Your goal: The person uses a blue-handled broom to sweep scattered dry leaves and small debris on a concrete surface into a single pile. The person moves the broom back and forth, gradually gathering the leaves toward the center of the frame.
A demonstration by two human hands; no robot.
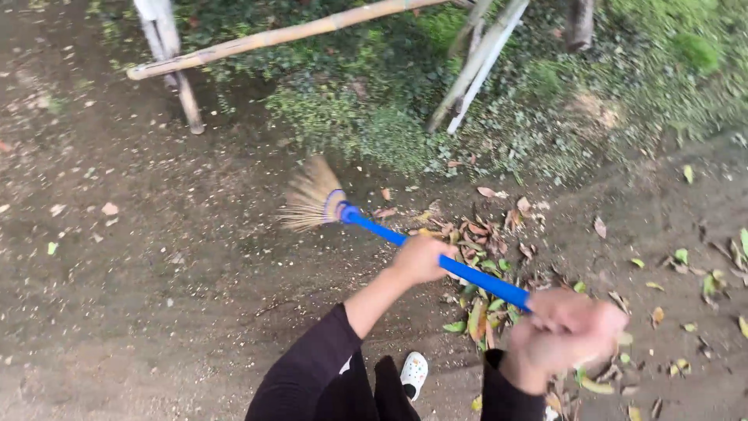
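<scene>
I hold a broom with a blue handle (475,274) and a straw-coloured fan of bristles (310,195) in both hands. My left hand (421,258) grips the middle of the handle. My right hand (567,331) is closed on the handle's near end, blurred by motion. The bristles are out to the left over bare dirt. A pile of dry brown and green leaves (481,245) lies on the ground beneath the handle. Both my sleeves are black.
Bamboo poles (273,37) and leaning sticks (479,58) stand at the back over low green plants (374,117). Scattered leaves (713,281) dot the dirt at the right. A white shoe (414,373) shows below my arms.
</scene>
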